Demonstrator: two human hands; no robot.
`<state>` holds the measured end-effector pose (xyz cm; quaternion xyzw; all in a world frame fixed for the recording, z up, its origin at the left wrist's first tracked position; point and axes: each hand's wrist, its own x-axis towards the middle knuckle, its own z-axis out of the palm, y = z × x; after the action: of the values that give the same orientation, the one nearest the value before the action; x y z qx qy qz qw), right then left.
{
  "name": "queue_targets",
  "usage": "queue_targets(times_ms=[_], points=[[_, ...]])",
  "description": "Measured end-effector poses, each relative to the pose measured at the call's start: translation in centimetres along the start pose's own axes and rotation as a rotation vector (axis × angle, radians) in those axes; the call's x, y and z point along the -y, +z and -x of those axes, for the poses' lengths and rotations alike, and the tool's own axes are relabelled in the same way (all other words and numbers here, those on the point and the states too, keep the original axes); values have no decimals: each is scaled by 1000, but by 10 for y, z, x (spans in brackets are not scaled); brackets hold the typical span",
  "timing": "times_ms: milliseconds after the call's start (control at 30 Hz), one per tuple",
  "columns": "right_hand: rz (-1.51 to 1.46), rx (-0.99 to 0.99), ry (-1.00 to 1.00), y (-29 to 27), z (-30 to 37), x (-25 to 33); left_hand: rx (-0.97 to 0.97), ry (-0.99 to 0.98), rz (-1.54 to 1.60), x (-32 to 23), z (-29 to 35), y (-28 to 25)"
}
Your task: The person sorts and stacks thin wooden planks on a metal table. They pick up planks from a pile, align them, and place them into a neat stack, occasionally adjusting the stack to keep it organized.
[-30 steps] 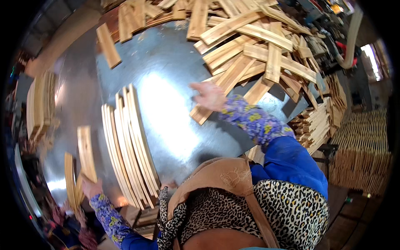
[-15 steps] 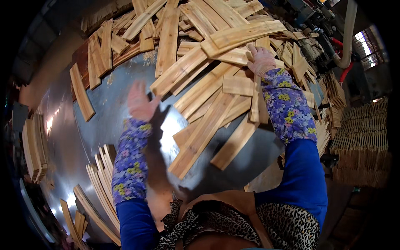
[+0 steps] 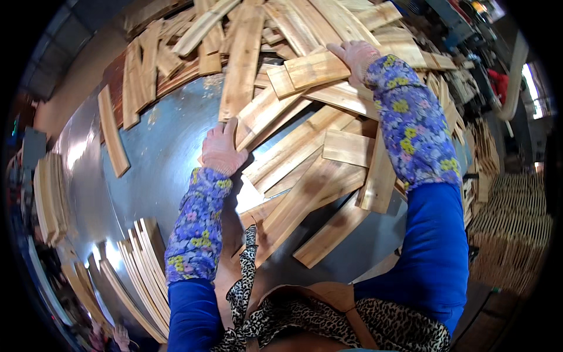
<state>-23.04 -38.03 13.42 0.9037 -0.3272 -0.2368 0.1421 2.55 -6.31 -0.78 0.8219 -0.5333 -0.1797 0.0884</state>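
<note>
My left hand (image 3: 223,148), in a pale glove, closes on the near left end of a long wooden board (image 3: 267,114) that slants up to the right. My right hand (image 3: 355,58), gloved alike, grips the right end of short wooden boards (image 3: 314,71), one overlapping another, lying across the long one. Its fingers curl over their far edge; the thumb is hidden. Below and between my arms, several loose boards (image 3: 299,205) overlap, with a short flat piece (image 3: 348,148) on top.
A heap of boards (image 3: 243,58) covers the far side of the metal table (image 3: 158,141). Boards standing on edge (image 3: 141,252) line the near left. Another person's hand (image 3: 121,338) shows at the lower left. Stacked slats (image 3: 507,229) stand at the right, below a pale hose (image 3: 516,76).
My left hand has moved forward and right from above bare metal onto the long board's end. My right hand has shifted slightly farther away and left, and now closes on the upper boards.
</note>
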Motion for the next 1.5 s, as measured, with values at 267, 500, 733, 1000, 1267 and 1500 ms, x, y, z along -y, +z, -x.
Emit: queue_targets(times_ms=[267, 500, 733, 1000, 1267, 1500], points=[[-1101, 255, -78, -67, 23, 111, 178, -253, 1547, 45, 143, 22], [-1752, 320, 224, 17, 46, 320, 236, -227, 1799, -19, 219, 40], [-2690, 230, 153, 65, 79, 399, -36, -591, 2444, 77, 320, 91], [-1687, 479, -102, -5, 179, 563, -144, -875, 1875, 112, 460, 82], [-1056, 354, -240, -14, 273, 730, -755, -451, 601, 108, 518, 55], [-1050, -422, -327, 69, 220, 471, -524, -193, 541, 45, 380, 60]])
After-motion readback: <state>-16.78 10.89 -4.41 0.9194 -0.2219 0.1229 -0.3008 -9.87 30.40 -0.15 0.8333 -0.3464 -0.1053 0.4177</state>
